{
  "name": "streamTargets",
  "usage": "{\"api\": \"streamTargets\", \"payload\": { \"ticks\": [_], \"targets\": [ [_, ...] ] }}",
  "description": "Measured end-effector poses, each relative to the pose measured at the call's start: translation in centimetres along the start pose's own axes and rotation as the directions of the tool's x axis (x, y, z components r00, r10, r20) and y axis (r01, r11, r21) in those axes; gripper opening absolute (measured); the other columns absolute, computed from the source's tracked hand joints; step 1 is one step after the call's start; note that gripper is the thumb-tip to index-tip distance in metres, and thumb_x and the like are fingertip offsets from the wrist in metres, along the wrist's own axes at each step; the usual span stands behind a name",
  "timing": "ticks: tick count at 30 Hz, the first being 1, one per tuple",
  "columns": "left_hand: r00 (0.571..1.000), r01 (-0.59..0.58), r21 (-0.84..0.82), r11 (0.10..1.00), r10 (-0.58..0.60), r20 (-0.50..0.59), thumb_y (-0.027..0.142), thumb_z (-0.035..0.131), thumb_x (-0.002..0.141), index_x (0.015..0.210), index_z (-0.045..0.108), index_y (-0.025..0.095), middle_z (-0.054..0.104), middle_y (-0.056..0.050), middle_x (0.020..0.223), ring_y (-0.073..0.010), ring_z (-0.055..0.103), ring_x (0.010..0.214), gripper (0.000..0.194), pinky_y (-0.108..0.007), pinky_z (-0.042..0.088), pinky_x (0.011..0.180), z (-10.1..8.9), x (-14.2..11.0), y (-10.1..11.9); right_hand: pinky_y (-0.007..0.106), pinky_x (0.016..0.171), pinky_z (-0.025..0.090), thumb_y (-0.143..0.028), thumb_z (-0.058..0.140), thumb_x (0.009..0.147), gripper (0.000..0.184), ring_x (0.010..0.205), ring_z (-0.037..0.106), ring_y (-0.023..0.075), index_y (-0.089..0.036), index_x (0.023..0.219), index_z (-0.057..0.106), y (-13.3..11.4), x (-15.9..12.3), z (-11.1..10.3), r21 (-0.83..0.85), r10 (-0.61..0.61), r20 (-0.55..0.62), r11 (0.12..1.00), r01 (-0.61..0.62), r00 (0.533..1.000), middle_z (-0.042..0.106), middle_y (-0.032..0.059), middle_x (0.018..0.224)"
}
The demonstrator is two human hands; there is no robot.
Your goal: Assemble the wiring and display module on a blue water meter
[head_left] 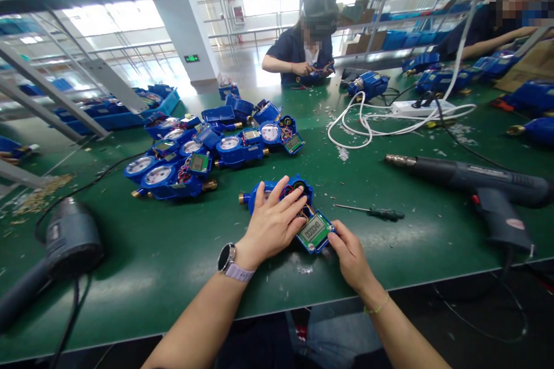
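On the green table before me lies a blue water meter (255,196) with a brass pipe end on its left. My left hand (277,222) rests across its top, fingers spread, covering much of the dial and the wires. Thumb and fingers of my right hand (348,251) pinch the right edge of the meter's display board (318,232), which is tilted out on its blue frame. Its grey LCD shows digits. Thin coloured wires run from the board toward the meter body. A small screwdriver (381,213) lies to the right, apart from my hands.
Several more water meters (160,176) cluster at left. Heat guns lie at right (467,176) and left (73,242). A white power strip (422,107) with looped cable sits farther back. Across the table a person (303,40) handles a part; another person's arm (489,43) is at far right.
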State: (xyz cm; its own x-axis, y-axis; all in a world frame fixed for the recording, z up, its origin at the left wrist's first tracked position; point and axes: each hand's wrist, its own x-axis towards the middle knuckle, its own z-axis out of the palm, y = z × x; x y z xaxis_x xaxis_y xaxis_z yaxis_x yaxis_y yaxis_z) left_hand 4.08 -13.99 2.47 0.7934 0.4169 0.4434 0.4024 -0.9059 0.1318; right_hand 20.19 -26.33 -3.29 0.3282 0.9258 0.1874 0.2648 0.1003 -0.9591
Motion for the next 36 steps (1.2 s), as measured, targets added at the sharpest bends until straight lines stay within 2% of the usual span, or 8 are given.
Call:
{"api": "streamTargets", "payload": {
  "ticks": [7,9,14,22,29,36],
  "targets": [
    [0.999,-0.003,-0.058,0.998,0.006,0.053,0.043,0.047,0.096,0.132,0.056,0.024,0.049,-0.003,0.146,-0.0308,0.028,0.145,0.042,-0.06,0.005,0.12,0.2,-0.3,0.0,0.026,0.064,0.04,-0.044,0.044,0.095,0.029,0.071,0.051,0.0172,-0.019,0.086,0.057,0.4,0.0,0.0,-0.004,-0.002,-0.003,1.0,0.002,1.0,0.057,0.0007,0.077],
    [0.999,-0.014,-0.092,0.996,0.017,0.028,0.041,0.047,0.096,0.13,0.058,0.024,0.052,-0.003,0.145,-0.03,0.031,0.144,0.039,-0.058,0.007,0.12,0.3,-0.5,0.1,0.026,0.064,0.04,-0.045,0.045,0.095,0.029,0.071,0.051,0.017,-0.019,0.087,0.057,0.4,0.1,0.0,-0.002,-0.008,-0.003,1.0,0.008,1.0,0.057,0.0006,0.077],
    [0.993,-0.03,-0.16,0.987,0.011,-0.118,0.032,0.05,0.094,0.112,0.068,0.024,0.056,-0.004,0.14,-0.0282,0.037,0.141,0.026,-0.056,0.014,0.119,0.5,-1.0,0.4,0.025,0.063,0.041,-0.046,0.042,0.096,0.032,0.068,0.049,0.0161,-0.019,0.085,0.056,0.4,0.2,0.1,0.0,-0.034,-0.021,0.999,0.034,0.999,0.053,-0.0003,0.074],
    [0.977,0.122,-0.237,0.964,-0.159,-0.143,0.031,0.054,0.093,0.107,0.07,0.024,0.052,-0.005,0.144,-0.0307,0.03,0.143,0.023,-0.061,0.012,0.118,1.5,-0.2,1.9,0.026,0.063,0.042,-0.044,0.041,0.097,0.031,0.068,0.049,0.016,-0.019,0.085,0.054,0.8,0.1,0.1,-0.034,-0.062,-0.007,0.998,0.062,0.998,0.053,0.0003,0.075],
    [0.961,0.202,-0.333,0.921,-0.251,-0.112,0.023,0.058,0.088,0.087,0.073,0.026,0.06,-0.002,0.135,-0.0325,0.028,0.144,0.015,-0.068,0.019,0.113,0.3,0.7,2.5,0.027,0.066,0.043,-0.04,0.042,0.097,0.025,0.072,0.053,0.0174,-0.019,0.091,0.054,0.1,-0.1,0.6,-0.078,-0.096,0.036,0.992,0.098,0.995,0.057,0.0016,0.079],
    [0.943,0.237,-0.42,0.876,-0.312,-0.117,0.019,0.065,0.082,0.075,0.071,0.024,0.065,-0.001,0.128,-0.0321,0.03,0.143,0.01,-0.065,0.026,0.11,-0.3,0.6,2.2,0.028,0.075,0.045,-0.037,0.043,0.095,0.023,0.082,0.059,0.0195,-0.018,0.097,0.056,-0.3,-0.2,0.6,-0.105,-0.109,0.079,0.988,0.117,0.991,0.062,0.0043,0.09]
  ]
}}
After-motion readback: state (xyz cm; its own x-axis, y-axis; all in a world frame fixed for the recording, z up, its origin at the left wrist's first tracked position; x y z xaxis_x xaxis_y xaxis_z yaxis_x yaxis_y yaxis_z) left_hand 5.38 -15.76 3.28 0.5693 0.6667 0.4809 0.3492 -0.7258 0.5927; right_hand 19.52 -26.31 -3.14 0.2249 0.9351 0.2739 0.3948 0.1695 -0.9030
